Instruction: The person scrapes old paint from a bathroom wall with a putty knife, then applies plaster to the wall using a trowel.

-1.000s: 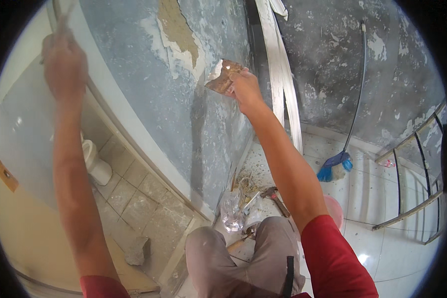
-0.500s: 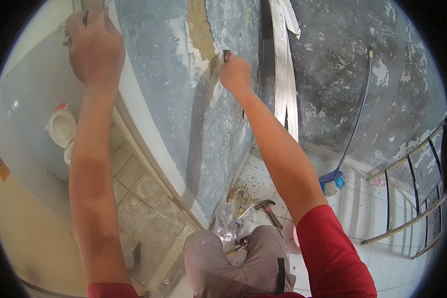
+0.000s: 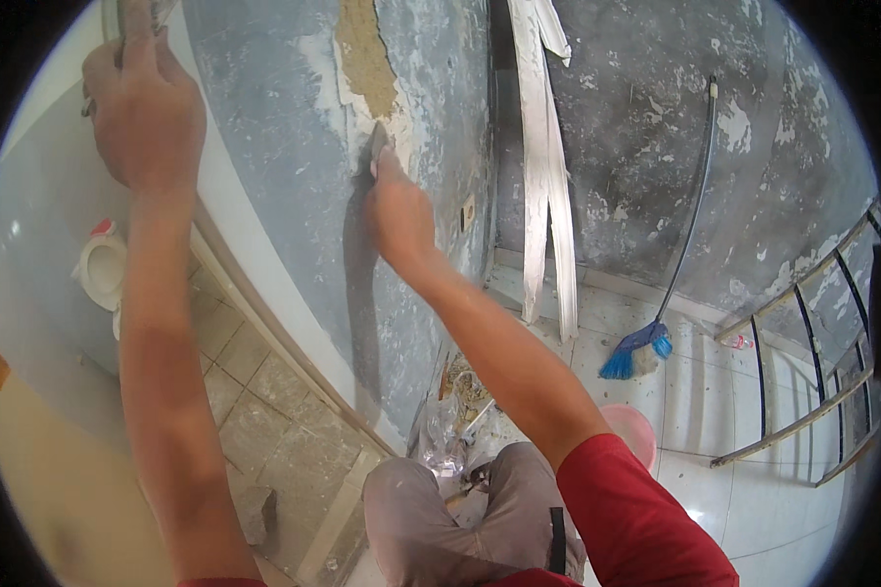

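Observation:
In my closed right hand (image 3: 401, 217) is a scraper (image 3: 379, 139), its small flat blade at the lower end of a bare tan patch (image 3: 367, 64) in the grey-blue wall (image 3: 264, 117). White chipped plaster borders the patch. Up at the far left, my left hand (image 3: 152, 117) is raised by the white door frame (image 3: 240, 230). Its fingers are bent round something at the top edge that I cannot make out, with one finger pointing upward. The scraper's handle is mostly hidden by my right hand.
Below lie a clear plastic bag (image 3: 442, 440) and rubble (image 3: 465, 382). A pink basin (image 3: 631, 430) is beside my right sleeve. A blue broom (image 3: 641, 347), a ladder (image 3: 793, 421) and white strips (image 3: 543, 176) stand right. A toilet (image 3: 103, 269) shows through the doorway.
My right hand has moved left and down across the wall, bringing the scraper's blade to the bare patch's lower end. My left hand sits slightly further left in view. The view has shifted too.

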The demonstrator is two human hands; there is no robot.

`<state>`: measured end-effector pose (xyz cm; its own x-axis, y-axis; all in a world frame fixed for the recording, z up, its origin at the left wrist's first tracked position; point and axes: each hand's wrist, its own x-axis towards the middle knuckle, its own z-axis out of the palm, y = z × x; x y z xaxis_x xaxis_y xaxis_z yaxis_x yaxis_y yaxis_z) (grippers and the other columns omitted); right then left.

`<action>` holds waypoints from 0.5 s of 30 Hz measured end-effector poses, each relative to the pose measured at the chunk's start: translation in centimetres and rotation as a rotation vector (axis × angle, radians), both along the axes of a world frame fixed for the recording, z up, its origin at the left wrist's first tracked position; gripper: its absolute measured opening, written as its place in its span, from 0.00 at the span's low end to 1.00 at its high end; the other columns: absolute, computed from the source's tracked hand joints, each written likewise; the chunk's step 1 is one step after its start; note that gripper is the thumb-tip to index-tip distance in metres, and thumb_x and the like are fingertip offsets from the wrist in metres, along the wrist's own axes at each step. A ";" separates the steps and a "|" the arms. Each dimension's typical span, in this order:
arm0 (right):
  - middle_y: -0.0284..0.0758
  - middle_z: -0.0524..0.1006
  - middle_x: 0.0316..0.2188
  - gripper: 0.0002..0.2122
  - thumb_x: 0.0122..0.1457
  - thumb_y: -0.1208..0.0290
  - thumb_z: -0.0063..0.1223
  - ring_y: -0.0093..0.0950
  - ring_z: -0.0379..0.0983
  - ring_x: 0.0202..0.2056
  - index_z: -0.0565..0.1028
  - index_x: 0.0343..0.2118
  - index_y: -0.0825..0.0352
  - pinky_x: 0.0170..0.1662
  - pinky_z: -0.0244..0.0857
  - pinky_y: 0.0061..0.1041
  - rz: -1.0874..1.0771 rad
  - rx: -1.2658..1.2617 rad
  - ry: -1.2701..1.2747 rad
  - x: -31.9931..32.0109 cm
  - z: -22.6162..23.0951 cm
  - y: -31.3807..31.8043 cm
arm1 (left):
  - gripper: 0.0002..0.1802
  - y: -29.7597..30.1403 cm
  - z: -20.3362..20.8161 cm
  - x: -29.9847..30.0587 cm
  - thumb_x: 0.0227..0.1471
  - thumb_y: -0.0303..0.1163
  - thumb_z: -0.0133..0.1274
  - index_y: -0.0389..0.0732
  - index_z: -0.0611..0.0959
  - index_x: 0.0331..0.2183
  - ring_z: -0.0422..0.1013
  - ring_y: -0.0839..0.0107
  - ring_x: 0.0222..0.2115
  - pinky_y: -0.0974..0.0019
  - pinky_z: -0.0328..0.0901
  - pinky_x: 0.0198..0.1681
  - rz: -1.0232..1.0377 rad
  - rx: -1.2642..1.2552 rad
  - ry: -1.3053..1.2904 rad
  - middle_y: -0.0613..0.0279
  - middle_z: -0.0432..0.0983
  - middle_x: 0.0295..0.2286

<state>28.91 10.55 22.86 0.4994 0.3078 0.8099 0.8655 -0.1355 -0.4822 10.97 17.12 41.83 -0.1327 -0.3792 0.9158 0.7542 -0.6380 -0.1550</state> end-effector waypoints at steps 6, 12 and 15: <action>0.56 0.75 0.38 0.15 0.58 0.79 0.41 0.54 0.73 0.35 0.69 0.49 0.72 0.36 0.66 0.49 0.196 0.261 -0.096 -1.5 -3.9 -2.2 | 0.20 0.5 0.0 -0.6 0.59 0.37 0.48 0.54 0.76 0.54 0.72 0.58 0.40 0.56 0.70 0.41 -0.001 -0.005 0.006 0.55 0.70 0.41; 0.52 0.77 0.26 0.14 0.56 0.78 0.45 0.51 0.75 0.30 0.72 0.45 0.74 0.36 0.69 0.46 0.022 0.228 0.116 4.7 0.2 -2.8 | 0.20 0.6 0.1 -0.6 0.59 0.37 0.48 0.54 0.76 0.53 0.73 0.57 0.40 0.55 0.71 0.40 0.013 0.004 0.016 0.55 0.69 0.41; 0.53 0.77 0.26 0.13 0.56 0.78 0.44 0.51 0.75 0.31 0.72 0.44 0.74 0.34 0.68 0.47 -0.026 0.133 0.013 6.1 0.1 -0.9 | 0.19 0.4 0.2 -0.7 0.59 0.38 0.48 0.54 0.76 0.53 0.72 0.57 0.40 0.55 0.71 0.40 0.011 -0.006 0.010 0.55 0.69 0.41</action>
<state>35.05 9.62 22.94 0.5162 0.1849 0.8363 0.8563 -0.0921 -0.5082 10.26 17.56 42.03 -0.1193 -0.3748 0.9194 0.7596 -0.6307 -0.1585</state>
